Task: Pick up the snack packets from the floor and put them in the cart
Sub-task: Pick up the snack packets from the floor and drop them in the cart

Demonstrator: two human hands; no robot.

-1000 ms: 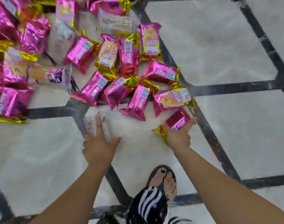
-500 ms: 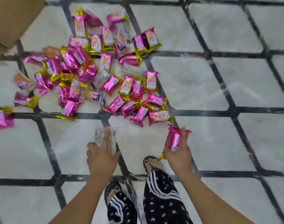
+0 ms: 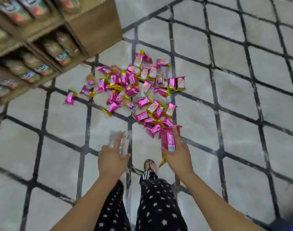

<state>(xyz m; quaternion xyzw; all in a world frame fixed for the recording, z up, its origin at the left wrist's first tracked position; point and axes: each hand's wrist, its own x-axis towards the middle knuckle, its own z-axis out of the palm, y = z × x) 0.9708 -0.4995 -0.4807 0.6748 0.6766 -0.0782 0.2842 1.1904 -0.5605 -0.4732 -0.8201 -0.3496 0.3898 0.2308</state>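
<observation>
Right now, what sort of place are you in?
Likely a shop aisle: wooden shelves hold rows of what look like labelled bottles, and dozens of pink snack packets lie on the tiled floor.

I work from a single head camera. It looks steeply down and slightly forward at the floor [image 3: 242, 100] from above the person's legs [image 3: 159, 207]. The wide lens bows the tile lines near the edges. The left hand [image 3: 112, 161] and right hand [image 3: 178, 156] sit just below centre, nearest the lens. The packets [image 3: 134, 90] lie at centre, farther off. A shelf [image 3: 42, 40] fills the top-left corner. The frame is motion-blurred, most of all at the edges.
</observation>
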